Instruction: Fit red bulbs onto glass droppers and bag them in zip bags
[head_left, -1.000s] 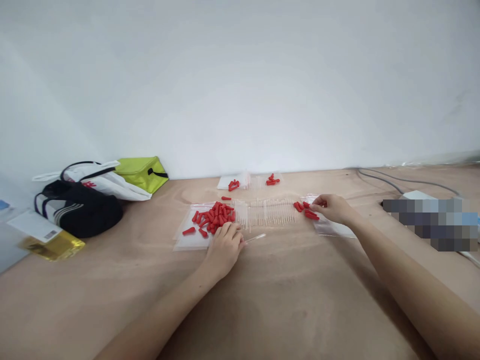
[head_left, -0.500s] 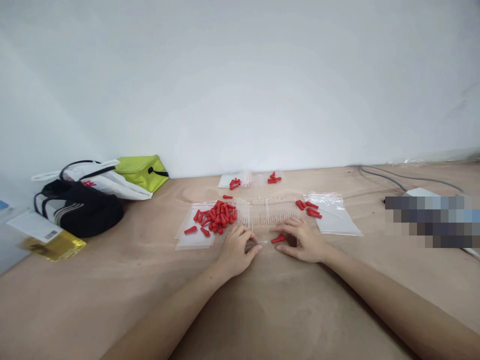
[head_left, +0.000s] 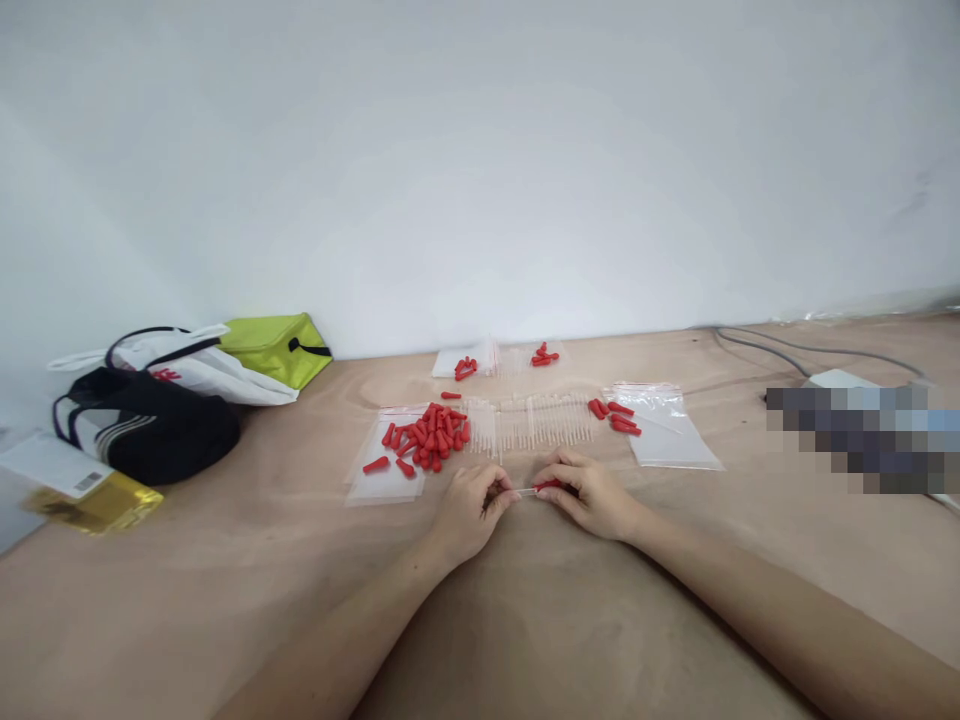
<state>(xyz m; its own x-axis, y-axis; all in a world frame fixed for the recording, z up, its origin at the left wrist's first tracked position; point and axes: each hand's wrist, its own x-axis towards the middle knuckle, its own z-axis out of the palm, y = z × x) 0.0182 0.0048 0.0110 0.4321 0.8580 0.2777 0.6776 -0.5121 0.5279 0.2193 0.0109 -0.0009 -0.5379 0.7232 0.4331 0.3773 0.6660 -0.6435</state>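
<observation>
Near the front middle of the table, my left hand (head_left: 480,505) pinches a thin clear dropper tube (head_left: 526,492) that points to the right. My right hand (head_left: 589,495) is closed on a red rubber dropper bulb (head_left: 547,485), at the tube's right end. Fingers hide part of the bulb, so I cannot tell how far the tube goes into it. Behind my hands lies a row of clear dropper tubes (head_left: 544,422). A heap of red bulbs (head_left: 431,435) rests on a plastic bag left of the row, and several loose bulbs (head_left: 615,415) lie at its right end.
A clear zip bag (head_left: 671,435) lies on the right. Farther back are small bags with red bulbs (head_left: 466,368). A black bag (head_left: 150,425), a green bag (head_left: 277,345) and a gold packet (head_left: 105,505) sit at left. Grey cables (head_left: 795,345) run along the right.
My right hand has moved left and closed on the red bulb, which was beside its open fingers. Bulb and tube end have come together. My left hand still pinches the tube.
</observation>
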